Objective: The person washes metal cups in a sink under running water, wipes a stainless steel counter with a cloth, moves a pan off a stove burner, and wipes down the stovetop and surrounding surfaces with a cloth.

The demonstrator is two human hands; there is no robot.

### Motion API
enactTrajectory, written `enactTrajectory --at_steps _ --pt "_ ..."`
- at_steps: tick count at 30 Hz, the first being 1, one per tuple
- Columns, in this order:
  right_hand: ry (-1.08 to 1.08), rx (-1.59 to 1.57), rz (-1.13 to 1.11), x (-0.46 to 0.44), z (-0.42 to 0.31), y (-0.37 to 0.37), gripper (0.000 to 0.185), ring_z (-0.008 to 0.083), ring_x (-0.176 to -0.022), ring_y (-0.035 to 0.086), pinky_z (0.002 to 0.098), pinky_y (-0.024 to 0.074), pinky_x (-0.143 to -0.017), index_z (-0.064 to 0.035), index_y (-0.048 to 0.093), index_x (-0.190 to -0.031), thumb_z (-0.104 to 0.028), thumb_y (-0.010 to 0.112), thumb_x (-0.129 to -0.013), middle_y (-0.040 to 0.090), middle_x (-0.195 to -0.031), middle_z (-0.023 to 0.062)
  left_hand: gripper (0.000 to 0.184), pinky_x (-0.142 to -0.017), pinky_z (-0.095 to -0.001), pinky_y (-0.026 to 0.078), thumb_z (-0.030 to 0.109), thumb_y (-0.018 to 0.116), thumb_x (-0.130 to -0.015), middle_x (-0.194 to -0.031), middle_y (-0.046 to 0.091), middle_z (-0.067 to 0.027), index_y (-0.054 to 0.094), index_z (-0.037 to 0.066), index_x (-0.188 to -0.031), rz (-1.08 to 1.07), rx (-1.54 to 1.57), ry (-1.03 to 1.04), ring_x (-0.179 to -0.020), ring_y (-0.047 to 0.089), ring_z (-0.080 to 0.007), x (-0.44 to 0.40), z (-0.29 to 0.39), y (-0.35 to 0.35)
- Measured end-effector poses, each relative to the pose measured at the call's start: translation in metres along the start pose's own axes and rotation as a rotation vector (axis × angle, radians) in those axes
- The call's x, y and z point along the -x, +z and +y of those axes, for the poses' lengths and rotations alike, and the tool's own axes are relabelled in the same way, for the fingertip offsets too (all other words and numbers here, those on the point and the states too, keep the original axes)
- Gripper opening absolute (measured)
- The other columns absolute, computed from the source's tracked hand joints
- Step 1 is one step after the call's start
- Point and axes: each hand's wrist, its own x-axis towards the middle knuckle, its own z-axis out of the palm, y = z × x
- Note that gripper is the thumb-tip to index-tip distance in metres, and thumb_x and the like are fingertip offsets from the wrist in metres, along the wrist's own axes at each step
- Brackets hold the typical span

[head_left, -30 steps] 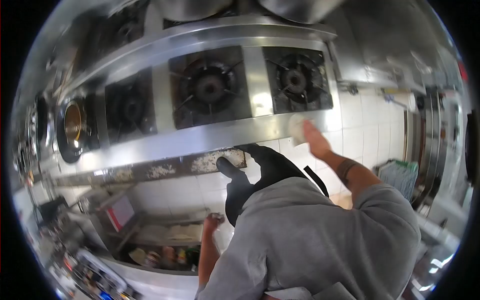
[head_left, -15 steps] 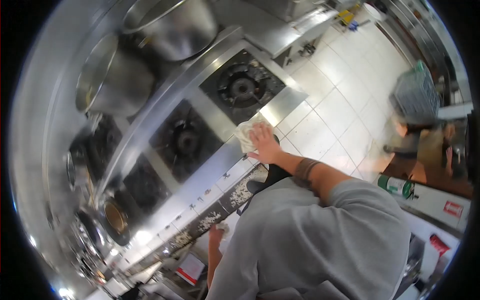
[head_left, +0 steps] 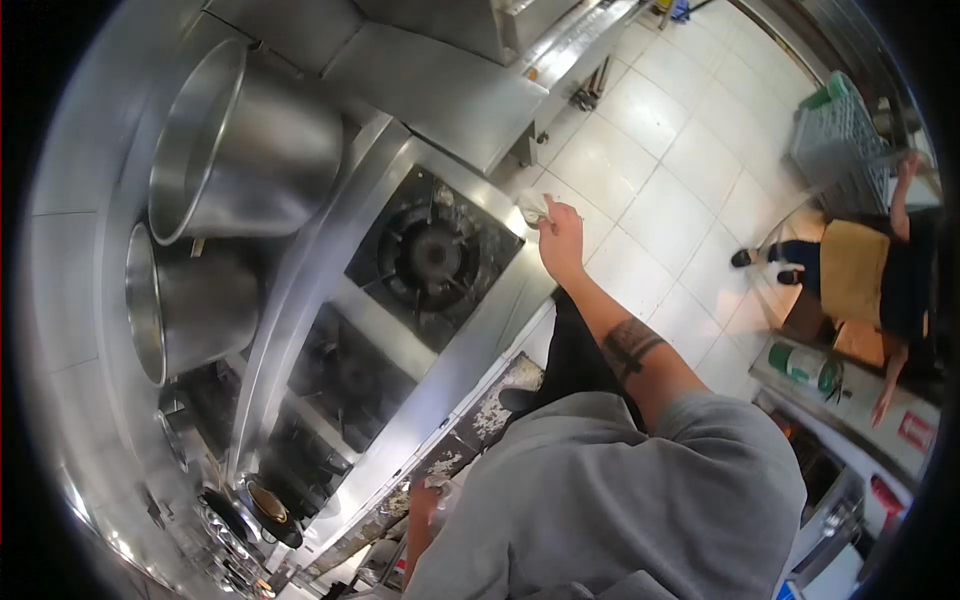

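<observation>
My right hand point(head_left: 562, 238) is closed on a pale cloth point(head_left: 533, 207) at the right end of the steel stove point(head_left: 500, 290), by the corner of the nearest burner point(head_left: 435, 257). The cloth lies over the stove's edge. Low at my left side, my left hand point(head_left: 428, 494) is closed around something whitish and crumpled point(head_left: 447, 500), partly hidden by my sleeve. A second, darker burner point(head_left: 350, 375) lies further left along the stove.
Two large steel pots point(head_left: 265, 140) point(head_left: 205, 310) stand behind the burners. A pan point(head_left: 268, 502) sits at the stove's far left end. Beyond the tiled floor point(head_left: 660, 210), at right, are a person in an apron point(head_left: 853, 270), grey crates point(head_left: 838, 145) and a green cylinder point(head_left: 797, 365).
The view has swung toward the stove's right end. My right hand has gone from the front edge with fingers spread over the cloth to the end edge, gripping it. A person now shows at right.
</observation>
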Motion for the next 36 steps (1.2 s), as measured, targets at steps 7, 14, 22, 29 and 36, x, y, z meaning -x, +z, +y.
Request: enactTrajectory --at_steps 7,14,22,29,36 --pt "-0.567 0.101 0.046 -0.168 -0.08 0.009 0.041 0.0436 -0.139 0.04 0.0551 0.0327 -0.114 -0.0014 0.064 -0.128 -0.018 0.063 -0.091 0.043 -0.149 0.0263 0.04 -0.078 -0.0304 0.052 -0.003 0.065 -0.08 -0.1 0.072 -0.0073 0.068 0.004 -0.12 -0.042 0.124 -0.202 -0.09 0.066 -0.0164 -0.023 0.139 0.035" --pt "-0.687 0.397 0.036 -0.404 -0.157 0.17 0.047 0.0401 -0.145 0.036 0.0547 0.026 -0.12 -0.0025 0.062 -0.132 -0.033 0.048 -0.099 0.041 -0.155 0.02 0.045 -0.078 -0.0338 0.054 0.004 0.069 -0.081 -0.104 0.072 -0.0116 0.063 0.0 -0.126 0.008 0.356 -0.319 -0.091 0.068 -0.0183 0.018 0.207 0.081" --pt "-0.811 0.668 -0.588 -0.477 -0.28 0.225 0.061 0.0321 -0.152 0.022 0.0523 0.0163 -0.124 -0.0082 0.047 -0.15 -0.03 0.063 -0.096 0.029 -0.165 0.0114 0.056 -0.091 -0.0436 0.05 0.034 0.07 -0.085 -0.111 0.071 -0.0201 0.06 0.009 -0.134 -0.276 -0.258 -0.589 -0.106 0.069 -0.0316 0.057 0.216 0.138" --pt "-0.853 0.323 -0.236 -0.354 -0.17 0.179 0.04 0.0355 -0.144 0.038 0.0538 0.0287 -0.118 -0.0113 0.064 -0.13 -0.028 0.051 -0.096 0.045 -0.154 0.0147 0.052 -0.084 -0.0416 0.054 0.017 0.072 -0.083 -0.107 0.072 -0.0183 0.06 0.005 -0.132 -0.232 -0.106 -0.225 -0.102 0.07 -0.0267 0.011 0.24 0.121" --pt "-0.715 0.01 -0.057 -0.182 -0.071 0.03 0.025 0.0341 -0.135 0.045 0.0516 0.036 -0.112 -0.0079 0.064 -0.11 -0.016 0.064 -0.086 0.054 -0.139 0.0143 0.036 -0.082 -0.0337 0.053 -0.003 0.064 -0.085 -0.107 0.072 -0.0116 0.068 0.006 -0.12 -0.24 0.169 -0.088 -0.094 0.067 -0.021 -0.094 0.177 0.09"
